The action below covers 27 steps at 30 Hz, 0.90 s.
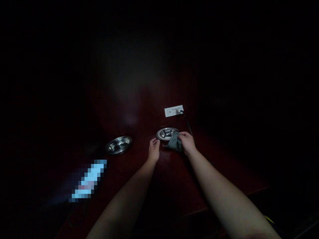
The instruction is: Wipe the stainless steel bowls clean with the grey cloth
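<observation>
My right hand is closed on a grey-green cloth, which hangs in front of a round shiny steel bowl. The cloth hides part of the bowl's right and front side. Close to the bowl's front left rim is my left hand, its fingers slightly bent and apart with nothing seen in them. Whether its fingertips touch the rim I cannot tell. Several rings show at the bowl's edge, like nested bowls or dishes.
Another shiny steel dish sits to the left on the dark red tabletop. A bright blurred-out screen lies nearer on the left. Behind the bowl, a white wall socket holds a plug with a black cord. The surroundings are very dark.
</observation>
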Tool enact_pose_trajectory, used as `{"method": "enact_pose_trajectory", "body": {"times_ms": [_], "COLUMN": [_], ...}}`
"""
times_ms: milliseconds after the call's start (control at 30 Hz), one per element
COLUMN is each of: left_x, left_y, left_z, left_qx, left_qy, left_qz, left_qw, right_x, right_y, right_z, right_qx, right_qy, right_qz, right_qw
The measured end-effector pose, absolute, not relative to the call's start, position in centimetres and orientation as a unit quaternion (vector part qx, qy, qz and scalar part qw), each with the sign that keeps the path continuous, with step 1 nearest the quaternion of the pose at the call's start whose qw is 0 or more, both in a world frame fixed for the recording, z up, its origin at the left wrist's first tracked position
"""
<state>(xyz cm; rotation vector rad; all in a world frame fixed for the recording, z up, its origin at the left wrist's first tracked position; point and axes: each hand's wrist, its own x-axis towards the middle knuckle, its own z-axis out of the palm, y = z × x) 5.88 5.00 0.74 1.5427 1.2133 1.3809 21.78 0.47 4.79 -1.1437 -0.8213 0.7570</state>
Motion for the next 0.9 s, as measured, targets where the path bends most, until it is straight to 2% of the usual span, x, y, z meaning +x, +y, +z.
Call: {"method": "enact_pose_trajectory", "body": {"times_ms": [167, 267, 367, 500, 667, 833, 900], "left_x": [3.1, 1.8, 1.1, 0.9, 0.8, -1.0, -2.6], "left_y": [0.2, -0.9, -0.4, 0.6, 1.6, 2.6, 3.0], "left_z": [0.5, 0.8, 1.1, 1.1, 0.8, 1.3, 2.3], "left_qx": [0.683, 0.661, 0.598, 0.577, 0.591, 0.552, 0.572], "left_qy": [0.294, 0.334, 0.396, 0.387, 0.406, 0.451, 0.481], "left_qz": [0.534, 0.561, 0.578, 0.596, 0.597, 0.609, 0.601], "left_qw": [0.403, 0.370, 0.389, 0.403, 0.359, 0.349, 0.284], "right_x": [16.9, 15.1, 15.1, 16.4, 16.8, 16.3, 16.2], "right_y": [0.4, 0.8, 0.9, 0.4, 0.6, 1.0, 1.1], "right_z": [6.2, 6.3, 5.3, 3.0, 1.7, 1.7, 1.7], "right_qx": [-0.409, -0.371, -0.351, -0.326, -0.353, -0.377, -0.379], "right_qy": [-0.412, -0.420, -0.431, -0.432, -0.412, -0.397, -0.399], "right_qz": [0.495, 0.553, 0.601, 0.703, 0.738, 0.717, 0.716], "right_qw": [0.646, 0.617, 0.575, 0.462, 0.401, 0.431, 0.430]}}
